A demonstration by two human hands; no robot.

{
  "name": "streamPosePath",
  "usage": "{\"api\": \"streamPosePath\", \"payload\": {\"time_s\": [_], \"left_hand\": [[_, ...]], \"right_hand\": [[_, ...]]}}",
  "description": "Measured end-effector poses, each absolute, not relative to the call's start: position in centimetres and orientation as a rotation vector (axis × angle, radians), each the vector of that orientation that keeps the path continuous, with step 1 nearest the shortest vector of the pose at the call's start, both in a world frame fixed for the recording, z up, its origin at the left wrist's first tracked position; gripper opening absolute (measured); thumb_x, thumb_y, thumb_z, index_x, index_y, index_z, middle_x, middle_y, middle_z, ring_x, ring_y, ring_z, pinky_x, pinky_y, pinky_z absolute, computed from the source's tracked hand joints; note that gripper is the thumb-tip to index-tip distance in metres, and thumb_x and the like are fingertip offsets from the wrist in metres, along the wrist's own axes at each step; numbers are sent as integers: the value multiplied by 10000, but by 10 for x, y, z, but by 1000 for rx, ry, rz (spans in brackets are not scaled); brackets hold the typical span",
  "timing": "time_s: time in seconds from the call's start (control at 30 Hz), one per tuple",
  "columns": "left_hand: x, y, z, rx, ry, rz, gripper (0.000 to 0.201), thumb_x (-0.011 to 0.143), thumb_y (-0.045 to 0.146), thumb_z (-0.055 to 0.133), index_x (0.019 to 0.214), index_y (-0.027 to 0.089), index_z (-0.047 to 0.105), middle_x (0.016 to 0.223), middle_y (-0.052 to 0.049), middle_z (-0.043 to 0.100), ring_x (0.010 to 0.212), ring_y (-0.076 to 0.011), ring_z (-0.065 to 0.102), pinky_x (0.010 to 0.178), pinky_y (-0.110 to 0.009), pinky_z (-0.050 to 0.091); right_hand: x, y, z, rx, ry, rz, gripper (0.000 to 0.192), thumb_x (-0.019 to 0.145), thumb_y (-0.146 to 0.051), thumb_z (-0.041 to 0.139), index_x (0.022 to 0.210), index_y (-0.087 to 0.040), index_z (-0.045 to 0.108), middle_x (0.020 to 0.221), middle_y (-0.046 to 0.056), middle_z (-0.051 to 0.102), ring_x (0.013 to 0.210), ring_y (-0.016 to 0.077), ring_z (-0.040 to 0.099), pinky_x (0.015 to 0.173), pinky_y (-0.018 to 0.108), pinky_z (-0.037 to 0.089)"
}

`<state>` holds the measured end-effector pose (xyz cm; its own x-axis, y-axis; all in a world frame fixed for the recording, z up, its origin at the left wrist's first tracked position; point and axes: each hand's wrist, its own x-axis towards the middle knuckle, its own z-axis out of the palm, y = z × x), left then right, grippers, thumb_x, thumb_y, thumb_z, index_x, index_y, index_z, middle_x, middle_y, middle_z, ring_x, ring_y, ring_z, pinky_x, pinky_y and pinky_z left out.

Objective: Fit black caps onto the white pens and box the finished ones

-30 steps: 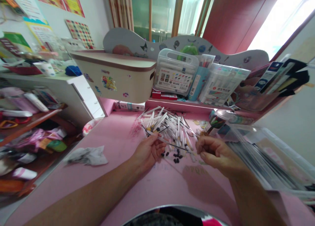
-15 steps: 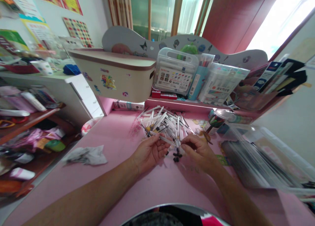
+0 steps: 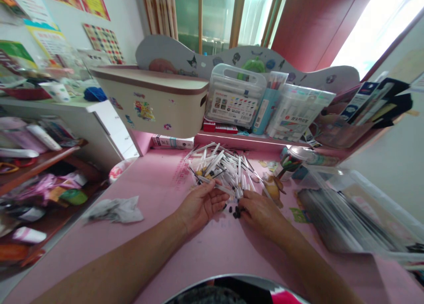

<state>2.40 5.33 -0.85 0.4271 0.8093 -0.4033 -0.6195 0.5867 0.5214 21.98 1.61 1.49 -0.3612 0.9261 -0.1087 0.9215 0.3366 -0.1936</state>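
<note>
My left hand [image 3: 201, 205], palm turned up, pinches a slim white tube [image 3: 222, 188] between thumb and fingers; the tube slants down to the right. On the pink desk just right of it lie several small black pieces [image 3: 236, 213], like plugs or caps. My right hand [image 3: 260, 210] is lowered onto them with its fingers bent together; its fingertips are partly hidden, so what they hold cannot be made out. Behind both hands spreads a loose pile of white tubes and thin dark sticks [image 3: 218, 160].
A crumpled white cloth [image 3: 115, 210] lies at the left. On the right stand a clear plastic bin [image 3: 357, 184] of dark sheets and a jar [image 3: 293, 158]. A shelf behind carries a cream storage box [image 3: 152, 105] and marker cases [image 3: 235, 96].
My right hand has come down and slightly left, from beside the tube's end to the black pieces. My left hand keeps the white tube in nearly the same place.
</note>
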Motion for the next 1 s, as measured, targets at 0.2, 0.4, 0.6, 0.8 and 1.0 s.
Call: {"api": "streamPosePath", "payload": {"time_s": [0.2,0.4,0.6,0.8,1.0], "left_hand": [[23,51,-10,363,640,895,63,934,153,565,952,126,619,787,-111,765,679,-187,757,598,-237,613],[25,50,-10,351,630,903,85,942,118,545,957,106,628,789,-126,769,718,-189,766,630,-215,616],[26,51,-11,353,608,903,71,929,120,578,973,104,630,818,-127,773,736,-188,768,646,-209,617],[27,49,-9,362,628,900,94,948,110,534,961,103,627,841,-139,774,741,-189,768,633,-213,617],[27,50,-9,392,601,895,70,935,109,560,969,113,622,874,-131,773,769,-189,768,643,-214,618]], "right_hand": [[226,17,16,-1526,-1892,833,29,754,-183,570,761,-184,598,635,-15,583,573,119,528,543,232,384],[221,19,9,-1250,-1337,1121,160,694,-276,675,782,-196,568,661,-30,595,533,98,545,517,223,452],[211,17,7,-1268,-1272,1147,228,683,-332,741,752,-200,568,655,-22,608,535,113,568,503,236,473],[209,17,7,-1258,-1257,1152,245,686,-351,752,748,-200,569,657,-15,610,552,124,581,524,250,483],[209,18,3,-1261,-1274,1128,251,704,-379,742,765,-204,572,655,-12,607,573,137,584,549,265,494]]}}
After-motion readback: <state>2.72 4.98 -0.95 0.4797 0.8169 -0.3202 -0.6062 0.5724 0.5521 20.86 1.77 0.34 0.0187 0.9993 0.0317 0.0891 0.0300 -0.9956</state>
